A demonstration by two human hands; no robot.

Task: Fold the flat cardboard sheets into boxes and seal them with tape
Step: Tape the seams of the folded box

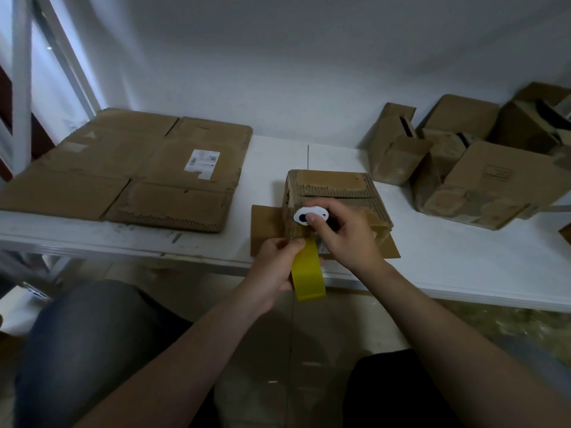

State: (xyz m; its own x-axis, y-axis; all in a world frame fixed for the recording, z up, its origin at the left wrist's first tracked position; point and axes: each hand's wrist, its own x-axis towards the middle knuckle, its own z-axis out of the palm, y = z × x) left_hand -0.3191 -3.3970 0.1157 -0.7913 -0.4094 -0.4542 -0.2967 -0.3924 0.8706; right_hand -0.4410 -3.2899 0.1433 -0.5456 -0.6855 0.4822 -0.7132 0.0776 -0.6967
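A small folded cardboard box point(335, 193) stands near the front edge of the white table point(432, 251), its lower flaps spread out on both sides. My right hand point(343, 236) grips a tape dispenser with a white end cap point(309, 215) against the box's front. A strip of yellow tape point(307, 273) hangs from it over the table edge. My left hand point(278, 267) pinches the upper part of that strip. A stack of flat cardboard sheets point(129, 168) lies on the left of the table.
Several folded boxes point(463, 168) with open flaps crowd the right back of the table against the white wall. A white shelf frame point(21, 88) stands at the far left. My knees show below the table edge.
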